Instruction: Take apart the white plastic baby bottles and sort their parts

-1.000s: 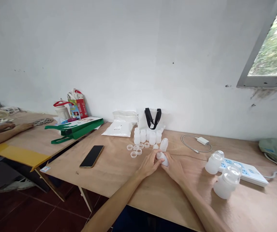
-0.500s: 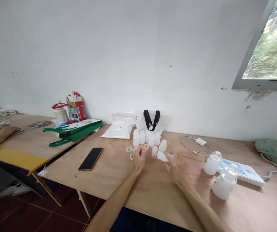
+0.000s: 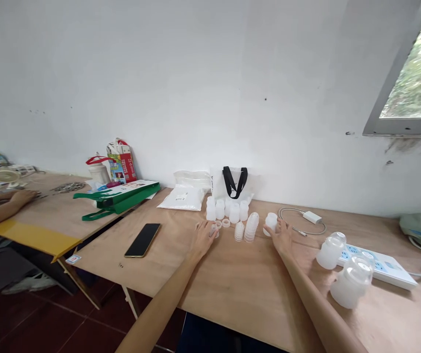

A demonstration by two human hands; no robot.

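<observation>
My left hand (image 3: 203, 236) reaches forward on the wooden table (image 3: 232, 289), its fingers curled over the small white plastic rings (image 3: 226, 223) lying there. My right hand (image 3: 282, 235) holds a small white bottle (image 3: 271, 221) standing on the table to the right of the cluster. Between my hands lie two stacks of translucent caps (image 3: 249, 226). Behind them stands a group of several small white bottles (image 3: 227, 209).
A black phone (image 3: 142, 239) lies at the left. Two bigger translucent bottles (image 3: 350, 282) stand beside a white power strip (image 3: 381, 267) at the right. A charger with cable (image 3: 308, 218), white bags (image 3: 188, 193) and a green bag (image 3: 116, 195) sit further back. Another person's arm (image 3: 0, 208) rests on the left table.
My hands have parted. The left one went forward to the rings; the right one carried the small bottle to the right and set it upright on the table.
</observation>
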